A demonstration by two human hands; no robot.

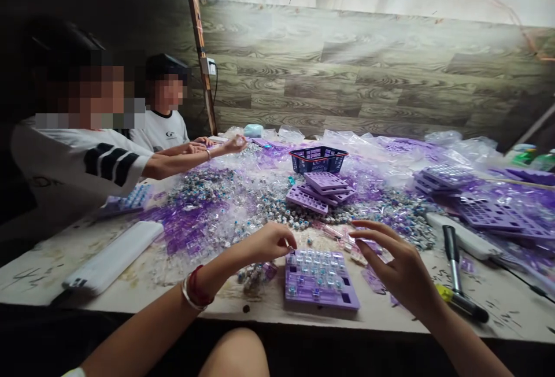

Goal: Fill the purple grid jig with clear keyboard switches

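A purple keypad frame (321, 299) lies on the table in front of me, with rows of clear caps over blue-and-white key switches. Several of its square openings show dark along the right side. At the frame's far left corner, my left hand (273, 242) has its thumb and fingertips closed together; whatever they pinch is too small to make out. My right hand (399, 264) hovers to the right of the frame, fingers spread and holding nothing. Pink and clear small parts (342, 237) lie between my hands, just beyond the frame.
A heap of key switches (277, 203) spreads beyond the frame. Stacked purple frames (325, 186) stand before a dark basket (318, 160). A hammer (455, 273) lies at right, a white bar-shaped device (115, 255) at left. Two co-workers sit left, one with an arm (186, 160) extended.
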